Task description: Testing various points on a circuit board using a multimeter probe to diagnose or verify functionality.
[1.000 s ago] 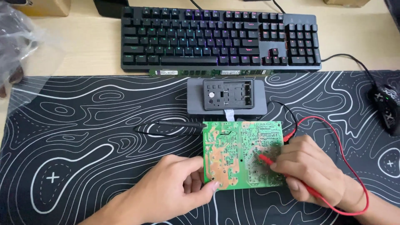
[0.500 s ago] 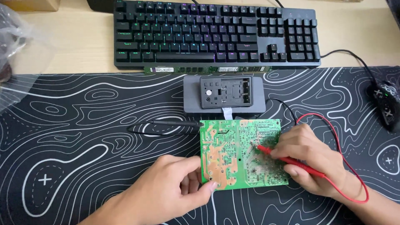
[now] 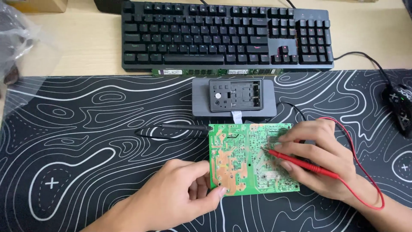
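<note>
Probing underway near the tabletop's front edge: right hand (image 3: 319,161) pinching slim red plastic probe (image 3: 300,162) on flat green circuit board (image 3: 251,161); left hand (image 3: 182,195), fingers curled, steadying its corner; next contact demanding fine aim.

Black mechanical keyboard (image 3: 227,34) up top, mouse (image 3: 401,109) far right, crinkly plastic bag (image 3: 17,41) left, all on the bench (image 3: 86,51).
</note>
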